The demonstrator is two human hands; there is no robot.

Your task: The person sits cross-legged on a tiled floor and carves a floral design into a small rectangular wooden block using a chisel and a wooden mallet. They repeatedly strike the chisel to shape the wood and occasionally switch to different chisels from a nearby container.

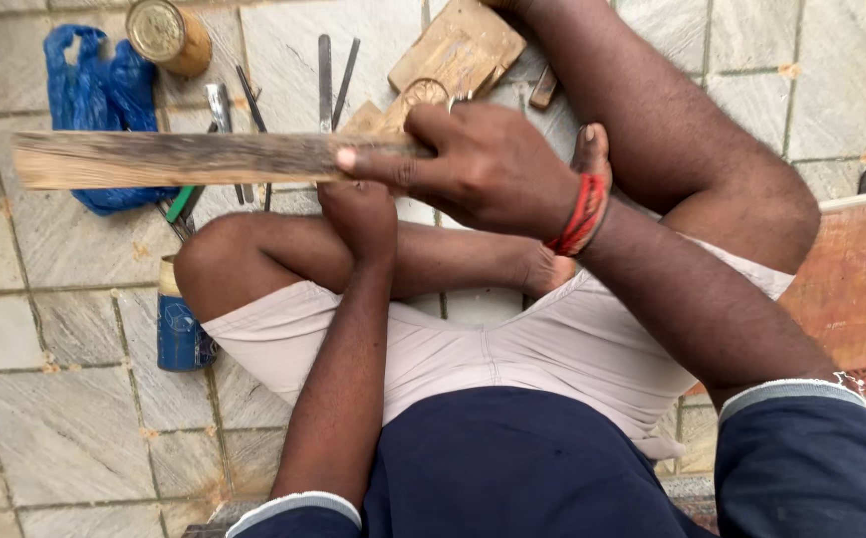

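1. Head view, looking down at a seated person with crossed legs on a stone-tile floor (pixel 64 418).
2. Right hand (pixel 483 164) — fingers spread and pressed over the near end of a long flat wooden slat (pixel 174 159), grasping it; red thread bands sit at the wrist.
3. Left hand (pixel 358 214) lies just under that same end, at 7 o'clock from the right hand; fingers curled, but whether they clamp the slat I cannot tell.
4. The slat runs level toward 9 o'clock, its far end over the blue plastic bag (pixel 94 90).
5. Containers: a golden tin can (pixel 169 35) on its side at 11 o'clock, closed end toward camera, contents not visible. A blue cylindrical can (pixel 179 334) stands by the left knee at 8 o'clock — interior hidden.
6. Metal chisels (pixel 325 70) lie on the tiles at 12 o'clock, beside a carved wooden block (pixel 453 60).
7. An orange patterned mat (pixel 856 289) at 3 o'clock.
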